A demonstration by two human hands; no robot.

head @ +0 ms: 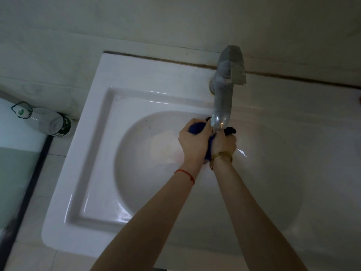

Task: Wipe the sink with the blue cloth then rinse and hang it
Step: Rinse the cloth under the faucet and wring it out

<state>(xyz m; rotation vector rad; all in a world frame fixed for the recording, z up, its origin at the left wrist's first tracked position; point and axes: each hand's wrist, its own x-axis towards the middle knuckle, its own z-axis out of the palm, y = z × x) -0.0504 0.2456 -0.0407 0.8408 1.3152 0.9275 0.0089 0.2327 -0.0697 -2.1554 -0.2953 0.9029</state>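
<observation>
Item: blue cloth (196, 128), bunched under the tap (221, 106) over the sink (93, 153). Our left hand (192, 141) and right hand (223, 144) each clench it (a close grip). We judge it soft, sodden, limp; hold by bunched ends.

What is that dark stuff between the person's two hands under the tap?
The blue cloth, bunched up. The left hand and right hand both grip it below the tap, in the head view.
</observation>
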